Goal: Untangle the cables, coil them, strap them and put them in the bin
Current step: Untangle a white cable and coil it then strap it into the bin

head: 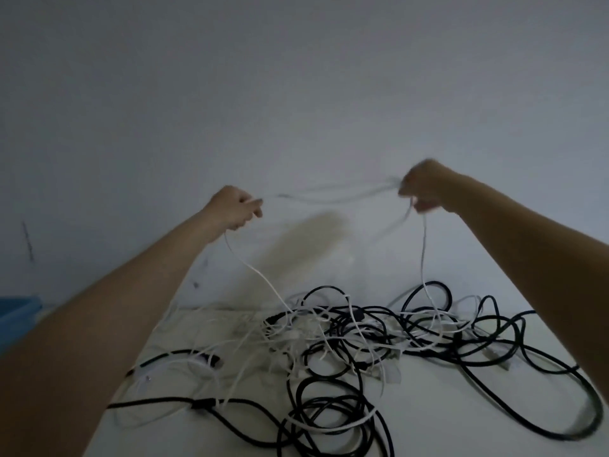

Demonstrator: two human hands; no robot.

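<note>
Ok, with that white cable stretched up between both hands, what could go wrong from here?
The white cable held by the left hand and right hand runs down at both ends into the tangled pile on the table. Pulling higher may tighten knots with the black cables rather than free it.

The lift could also drag the pile, and a black loop already lies near the table's right edge, so it might slip off.

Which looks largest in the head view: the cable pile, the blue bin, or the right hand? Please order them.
1. Cable pile, by far the largest.
2. Blue bin and right hand: unsure, because the frame edge cuts off the bin.
</note>
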